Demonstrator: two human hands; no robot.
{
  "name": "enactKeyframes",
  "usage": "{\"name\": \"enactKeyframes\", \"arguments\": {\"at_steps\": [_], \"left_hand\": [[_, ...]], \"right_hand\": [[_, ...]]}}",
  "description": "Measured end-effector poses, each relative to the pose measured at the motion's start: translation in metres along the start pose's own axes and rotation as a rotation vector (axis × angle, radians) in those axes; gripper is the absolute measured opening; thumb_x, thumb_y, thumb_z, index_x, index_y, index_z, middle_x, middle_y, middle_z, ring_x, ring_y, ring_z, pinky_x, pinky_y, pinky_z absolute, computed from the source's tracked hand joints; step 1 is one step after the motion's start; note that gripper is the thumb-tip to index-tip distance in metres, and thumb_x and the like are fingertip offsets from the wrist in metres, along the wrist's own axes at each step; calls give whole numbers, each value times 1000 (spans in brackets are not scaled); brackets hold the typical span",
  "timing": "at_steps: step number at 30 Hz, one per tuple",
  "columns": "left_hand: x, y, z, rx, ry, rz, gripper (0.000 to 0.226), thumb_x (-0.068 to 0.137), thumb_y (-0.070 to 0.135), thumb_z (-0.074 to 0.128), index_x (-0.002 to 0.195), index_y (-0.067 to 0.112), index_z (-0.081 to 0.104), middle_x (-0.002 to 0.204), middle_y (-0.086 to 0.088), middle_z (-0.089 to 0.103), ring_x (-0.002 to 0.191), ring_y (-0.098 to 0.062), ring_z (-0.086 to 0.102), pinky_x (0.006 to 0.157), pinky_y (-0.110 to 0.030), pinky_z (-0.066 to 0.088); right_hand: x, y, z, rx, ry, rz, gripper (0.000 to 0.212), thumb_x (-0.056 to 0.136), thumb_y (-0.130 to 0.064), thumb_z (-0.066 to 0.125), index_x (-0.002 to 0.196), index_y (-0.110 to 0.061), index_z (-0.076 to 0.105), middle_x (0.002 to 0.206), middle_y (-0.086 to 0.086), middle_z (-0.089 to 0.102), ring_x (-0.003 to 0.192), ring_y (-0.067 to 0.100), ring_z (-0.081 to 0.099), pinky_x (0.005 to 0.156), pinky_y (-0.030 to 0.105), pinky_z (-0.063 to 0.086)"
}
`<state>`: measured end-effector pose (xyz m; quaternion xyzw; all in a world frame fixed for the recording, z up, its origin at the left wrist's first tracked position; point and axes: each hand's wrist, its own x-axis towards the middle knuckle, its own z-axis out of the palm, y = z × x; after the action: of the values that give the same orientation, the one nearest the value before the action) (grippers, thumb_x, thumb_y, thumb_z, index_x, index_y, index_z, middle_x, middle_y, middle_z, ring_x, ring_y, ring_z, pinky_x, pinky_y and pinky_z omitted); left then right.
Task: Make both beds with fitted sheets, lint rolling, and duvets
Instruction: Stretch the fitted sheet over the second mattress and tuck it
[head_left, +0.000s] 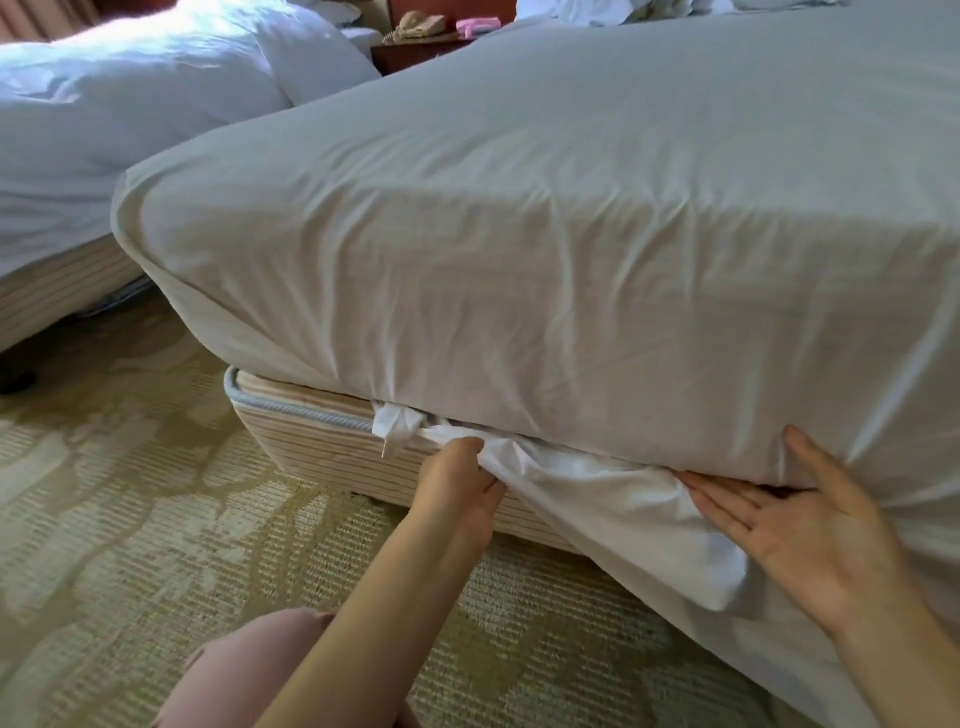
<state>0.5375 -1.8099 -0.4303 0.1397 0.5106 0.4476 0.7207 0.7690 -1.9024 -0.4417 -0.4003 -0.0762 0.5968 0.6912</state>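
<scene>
The left hand (460, 486) pinches the fitted sheet (613, 512) above the bed base (311, 441) edge; the right hand (800, 525), fingers straight, touches it.

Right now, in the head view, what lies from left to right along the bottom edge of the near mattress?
The striped bed base corner → small white fabric tab → left hand → hanging sheet fold → right hand.

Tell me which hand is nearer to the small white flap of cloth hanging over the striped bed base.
Left. The left hand grips the white sheet just right of the flap; the right hand lies open much farther right.
</scene>
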Motion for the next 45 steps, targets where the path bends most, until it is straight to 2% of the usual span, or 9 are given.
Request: {"name": "enactKeyframes", "arguments": {"at_steps": [5,16,20,23,26,35,38,41,45], "left_hand": [[-15,7,13,50,-81,57,39,101,14,37,136,-3,39,120,-19,58,115,-29,56,106,-41,41],[-6,3,40,-308,-160,-8,74,95,52,31,141,-5,34,136,-22,49,125,-32,48,112,-42,32],[20,-4,43,-594,-256,-70,64,94,53,37,133,4,48,127,-19,57,120,-34,50,111,-46,31],[37,-19,59,-707,-245,-14,48,99,45,34,119,11,60,105,-14,69,106,-31,58,102,-46,41],[46,-25,67,-732,-272,0,46,100,42,33,116,10,62,103,-15,71,102,-33,61,83,-46,53],[25,-5,46,-565,-254,-222,41,101,29,35,124,4,58,125,-20,59,120,-36,51,110,-49,33],[-2,-6,36,-361,-99,-219,28,100,15,33,106,-1,56,116,-17,57,108,-32,54,108,-44,34],[-21,-9,24,-202,-60,-221,36,101,16,33,130,0,47,131,-15,52,125,-28,48,109,-41,29],[-28,-4,25,-231,-63,-202,38,102,21,27,113,-6,52,106,-19,60,116,-30,54,106,-40,34]], "right_hand": [[-1,3,1,92,6,-31,107,41,-30,92,134,-20,41,126,22,57,110,42,60,89,51,48],[20,17,23,58,23,-300,49,77,-47,54,121,-23,54,119,1,67,112,22,63,91,41,51],[26,19,28,58,29,-365,50,83,-48,56,125,-22,53,125,1,64,117,20,59,93,38,51],[29,19,30,26,60,-357,89,54,-57,82,129,-19,51,128,3,62,117,21,60,92,39,52],[30,18,28,29,46,-353,75,61,-55,74,124,-20,53,122,2,66,114,20,62,88,36,54],[15,14,31,37,14,-258,30,94,-45,41,109,-22,53,90,-5,75,87,12,71,80,31,57],[13,13,34,72,12,-257,34,86,-44,49,111,-21,55,95,-3,75,92,13,70,83,33,56],[14,13,34,81,15,-245,49,78,-46,54,120,-20,54,112,1,71,106,19,66,90,38,52],[15,13,33,76,5,-259,50,77,-45,56,121,-21,54,117,2,68,109,19,64,91,38,52]]}}
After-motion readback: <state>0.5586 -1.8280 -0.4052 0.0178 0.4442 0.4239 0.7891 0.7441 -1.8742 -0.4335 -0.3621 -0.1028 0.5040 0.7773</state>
